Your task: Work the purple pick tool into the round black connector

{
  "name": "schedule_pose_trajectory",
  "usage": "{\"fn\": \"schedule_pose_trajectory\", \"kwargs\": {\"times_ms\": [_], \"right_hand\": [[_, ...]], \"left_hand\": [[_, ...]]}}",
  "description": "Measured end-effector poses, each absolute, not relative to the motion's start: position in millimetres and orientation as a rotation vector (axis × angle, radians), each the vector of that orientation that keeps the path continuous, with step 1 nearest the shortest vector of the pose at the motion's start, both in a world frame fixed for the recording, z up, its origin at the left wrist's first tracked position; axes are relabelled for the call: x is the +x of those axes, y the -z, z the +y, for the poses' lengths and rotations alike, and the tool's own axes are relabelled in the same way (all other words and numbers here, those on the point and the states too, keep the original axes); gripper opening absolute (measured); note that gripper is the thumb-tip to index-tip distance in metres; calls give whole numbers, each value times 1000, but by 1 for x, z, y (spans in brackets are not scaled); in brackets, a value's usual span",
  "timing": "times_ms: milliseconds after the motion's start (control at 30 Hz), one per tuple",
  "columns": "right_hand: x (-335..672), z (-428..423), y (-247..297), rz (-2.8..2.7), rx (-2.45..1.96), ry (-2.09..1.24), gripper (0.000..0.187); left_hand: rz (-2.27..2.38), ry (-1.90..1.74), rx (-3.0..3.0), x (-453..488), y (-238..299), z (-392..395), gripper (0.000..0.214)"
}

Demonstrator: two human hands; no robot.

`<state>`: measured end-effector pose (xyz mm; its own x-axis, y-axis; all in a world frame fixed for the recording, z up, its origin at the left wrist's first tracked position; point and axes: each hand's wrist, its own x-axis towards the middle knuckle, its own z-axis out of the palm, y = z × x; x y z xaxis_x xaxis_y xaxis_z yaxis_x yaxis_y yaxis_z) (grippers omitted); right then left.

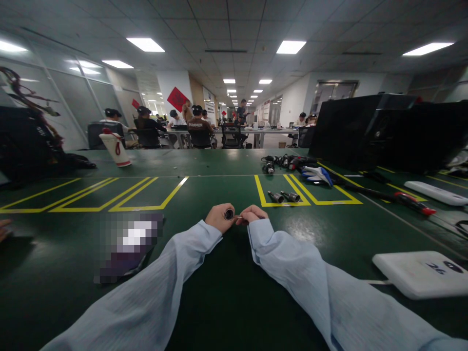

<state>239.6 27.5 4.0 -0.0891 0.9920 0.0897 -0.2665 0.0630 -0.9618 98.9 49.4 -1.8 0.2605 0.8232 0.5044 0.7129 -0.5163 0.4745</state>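
Frame centre: left hand (219, 218) pinches small round connector (229, 213); right hand (251, 214) pinches thin pin (238, 216) at its opening. Risk: misaligned pin bends, or slips onto green table (226, 282).

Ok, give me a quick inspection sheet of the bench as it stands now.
Surface: green table with yellow marked boxes.
Job's things: small round metal part in the left hand; thin pin-like piece pinched by the right hand; two metal cylinders in a yellow box.
Clutter: red-handled screwdriver, white flat devices, white cup, blue-white gloves.
Fingers: both hands closed on their pieces.
Cables: thin cable at the far right edge.
Surroundings: black cases; seated people behind.
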Motion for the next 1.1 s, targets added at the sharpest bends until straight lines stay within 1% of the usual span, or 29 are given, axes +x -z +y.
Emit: {"fn": "schedule_pose_trajectory", "kwargs": {"times_ms": [267, 400, 533, 700, 833, 900, 933, 967, 1000, 1100], "right_hand": [[237, 33, 2, -1025, -855, -1442, 7], [236, 32, 2, -1033, -826, -1407, 6], [237, 29, 1, -1061, -810, -1348, 7], [243, 34, -1, -1184, -933, -1396, 5], [247, 52, -7, -1209, -1078, -1528, 16], [247, 63, -9, -1207, -1216, -1628, 10], [246, 66, -9, -1197, -1287, -1672, 13], [244, 69, -8, -1192, -1330, -1714, 24], [243, 70, -7, -1176, -1357, -1734, 27], [240, 68, 0, -1155, -1345, -1729, 27]], "left_hand": [[1479, -1147, 2322, 98, 1, 50, 11], [1505, -1179, 2289, 98, 2, 51, 13], [1502, -1180, 2289, 98, 3, 51, 9], [1426, -1118, 2321, 99, 2, 49, 6], [1369, -1076, 2341, 100, 1, 46, 7], [1334, -1056, 2349, 101, 0, 44, 9], [1320, -1044, 2352, 101, 0, 44, 11], [1311, -1033, 2353, 101, -1, 44, 13], [1308, -1023, 2352, 101, -1, 43, 15], [1311, -1013, 2339, 101, -1, 44, 19]]}}
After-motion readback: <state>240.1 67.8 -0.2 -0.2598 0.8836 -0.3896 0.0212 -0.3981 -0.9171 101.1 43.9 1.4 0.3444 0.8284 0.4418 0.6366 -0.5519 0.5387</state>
